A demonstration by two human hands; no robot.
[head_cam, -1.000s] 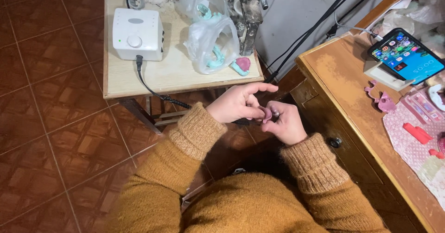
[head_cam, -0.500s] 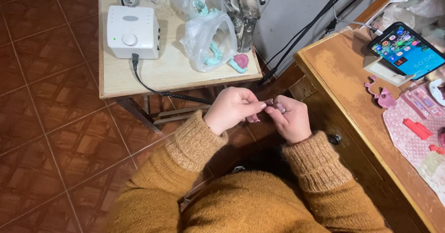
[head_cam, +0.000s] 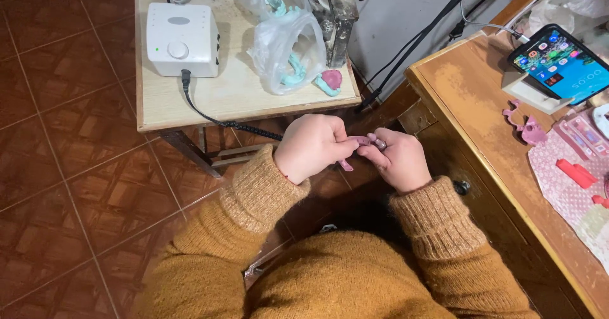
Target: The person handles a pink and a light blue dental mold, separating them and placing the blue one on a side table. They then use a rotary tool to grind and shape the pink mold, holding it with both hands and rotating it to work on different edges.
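Centre of frame: left hand point(head_cam: 312, 148) and right hand point(head_cam: 398, 160) meet over the lap, above the brown tiled floor point(head_cam: 57, 167). Both close on one small pink curved piece point(head_cam: 363, 143), seemingly a dental-type plate; the left grip pinches it from the picture's left with thumb and forefinger, the right grip curls round its other end with all fingers folded in. A pink tip pokes out just below the left fingers; the rest of the piece is hidden, so its full shape cannot be told. Upper left of frame: a low wooden counter point(head_cam: 190, 100) carries a white control box point(head_cam: 182, 39) with a dial and a black cable trailing off the front edge. Beside it, toward the middle top, clear plastic bags point(head_cam: 285, 46) hold teal casts, and a pink-and-teal piece point(head_cam: 330, 81) lies at that counter's right edge, near a grimy metal stand. Right of frame: a larger wooden desk holds a propped smartphone point(head_cam: 561, 62) with a lit screen, more pink pieces point(head_cam: 525, 127) and a patterned pink cloth point(head_cam: 571, 179). Judgement on doing this well: the piece is thin and curved, so light, even pressure at both ends seems wise, with the fingers close together to avoid bending it, and the work kept low over the lap so a slip does not send it to the tiles.
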